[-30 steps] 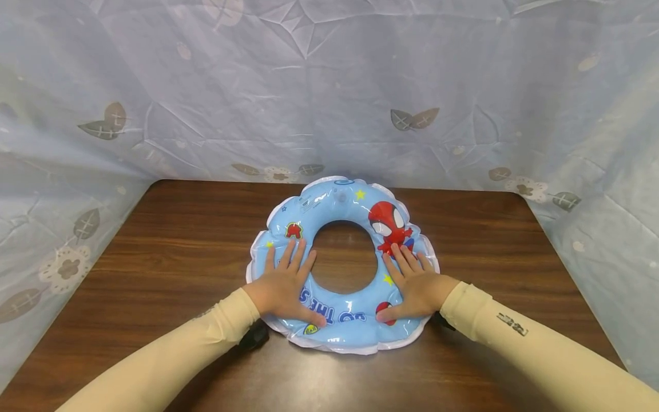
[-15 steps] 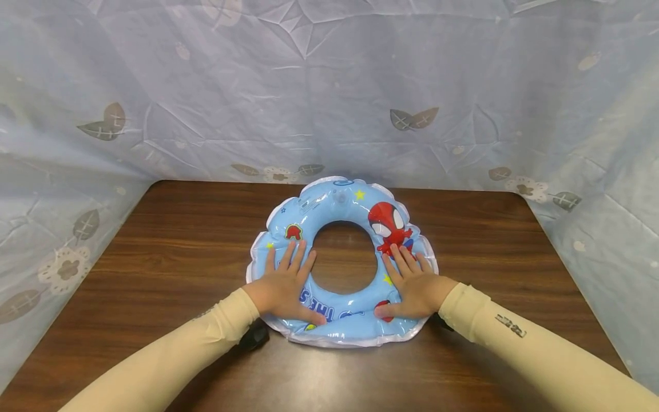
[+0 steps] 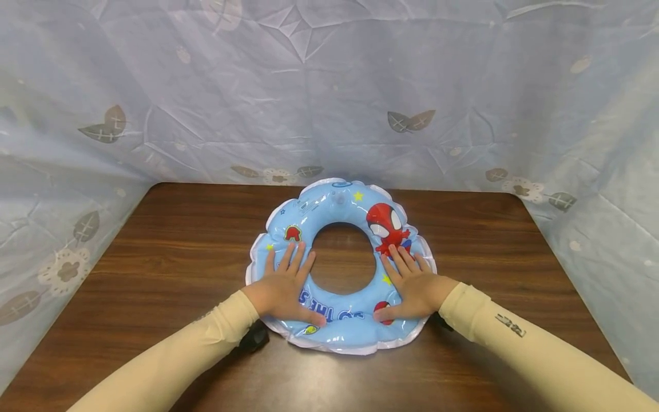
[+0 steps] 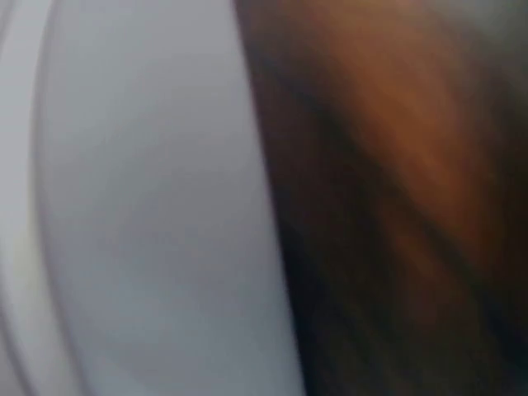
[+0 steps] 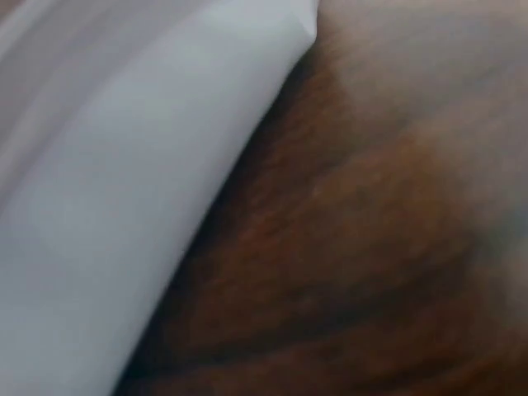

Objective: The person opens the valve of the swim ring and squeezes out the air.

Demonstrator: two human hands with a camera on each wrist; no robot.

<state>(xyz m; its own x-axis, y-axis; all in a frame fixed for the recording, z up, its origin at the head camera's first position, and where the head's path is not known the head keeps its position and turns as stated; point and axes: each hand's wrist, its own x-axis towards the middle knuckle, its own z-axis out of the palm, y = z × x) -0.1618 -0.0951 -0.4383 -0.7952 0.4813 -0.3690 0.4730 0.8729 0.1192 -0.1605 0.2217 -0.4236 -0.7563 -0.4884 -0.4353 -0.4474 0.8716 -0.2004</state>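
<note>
A light blue inflatable swim ring (image 3: 337,335) lies flat on the wooden table, printed with a red masked cartoon figure, stars and blue lettering. On its left side rests my left hand (image 3: 285,289), palm down with the fingers spread. My right hand (image 3: 414,289) lies the same way on the right side, fingertips over the cartoon figure. Both thumbs point inward along the near part of the ring. Close up and blurred, the ring's whitish edge (image 4: 157,198) fills the left of the left wrist view. A similar pale edge (image 5: 124,181) crosses the right wrist view.
The brown wood-grain table (image 3: 170,252) extends around the ring on all sides. A pale curtain (image 3: 340,86) with leaf and flower prints hangs behind the table and along both sides. A dark object (image 3: 254,337) shows under the left wrist.
The near part of the ring flattened and its lettering folded partly out of sight half a second ago; now it bulges up again. Both hands stay nearly in place.
</note>
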